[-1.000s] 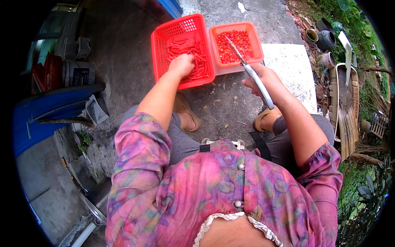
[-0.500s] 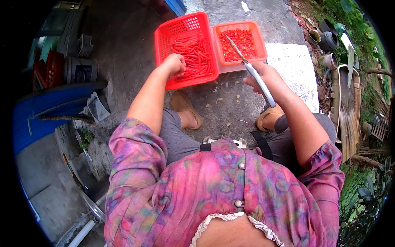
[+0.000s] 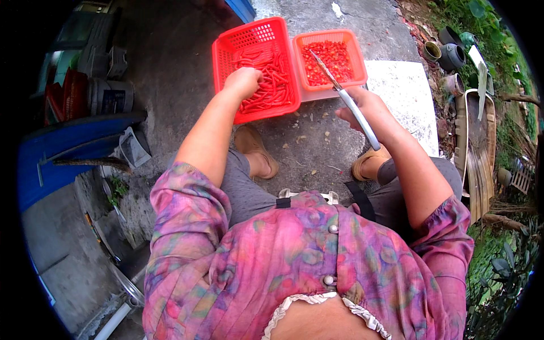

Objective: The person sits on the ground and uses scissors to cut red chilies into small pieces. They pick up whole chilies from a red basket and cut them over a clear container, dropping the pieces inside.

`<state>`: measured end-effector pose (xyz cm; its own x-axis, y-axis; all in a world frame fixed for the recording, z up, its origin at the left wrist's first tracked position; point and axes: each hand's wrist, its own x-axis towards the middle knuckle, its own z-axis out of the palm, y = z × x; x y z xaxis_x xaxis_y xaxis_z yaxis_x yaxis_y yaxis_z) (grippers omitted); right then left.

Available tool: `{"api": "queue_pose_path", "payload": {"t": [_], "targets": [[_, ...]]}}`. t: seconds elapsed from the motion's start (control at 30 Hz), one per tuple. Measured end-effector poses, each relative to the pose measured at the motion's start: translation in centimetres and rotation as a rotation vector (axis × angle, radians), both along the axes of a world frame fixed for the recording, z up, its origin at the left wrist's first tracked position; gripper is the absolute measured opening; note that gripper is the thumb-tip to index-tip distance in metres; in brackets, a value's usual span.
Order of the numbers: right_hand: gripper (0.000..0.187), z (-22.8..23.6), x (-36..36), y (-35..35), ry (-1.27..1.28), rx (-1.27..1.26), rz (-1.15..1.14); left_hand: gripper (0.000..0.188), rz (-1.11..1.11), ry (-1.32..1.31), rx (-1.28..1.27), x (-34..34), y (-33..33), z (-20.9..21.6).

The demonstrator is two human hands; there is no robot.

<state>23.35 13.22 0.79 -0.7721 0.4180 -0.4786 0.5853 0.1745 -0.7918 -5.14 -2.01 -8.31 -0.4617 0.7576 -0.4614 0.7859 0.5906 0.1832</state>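
"Where do we have our left hand?"

"We have our left hand (image 3: 243,83) over the near left part of the red basket (image 3: 266,115), at the whole red chillies (image 3: 276,85). Our fingers curl downward, but we cannot tell whether they pinch one."

"And our right hand (image 3: 367,105)?"

"We have it closed around the handle of a pale-handled cutting tool (image 3: 358,116). Its narrow blade slants up and left, over the orange basket (image 3: 323,88)."

"What do we see in there?"

"We see chopped red pieces (image 3: 334,56) spread across it. The orange basket stands just right of the red one, and a white board (image 3: 401,99) lies to the right of both."
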Motion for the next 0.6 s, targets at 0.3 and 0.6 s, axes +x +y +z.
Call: {"api": "queue_pose_path", "payload": {"t": [0.3,0.6], "targets": [[0.035,-0.1,0.5,0.3,-0.024,0.025,0.002,0.030,-0.194,0.183,-0.038,1.8,0.5,-1.8],[0.035,0.1,0.5,0.3,0.025,0.057,0.020,0.021,0.123,0.203,0.165,0.4,0.1,-2.4]]}}
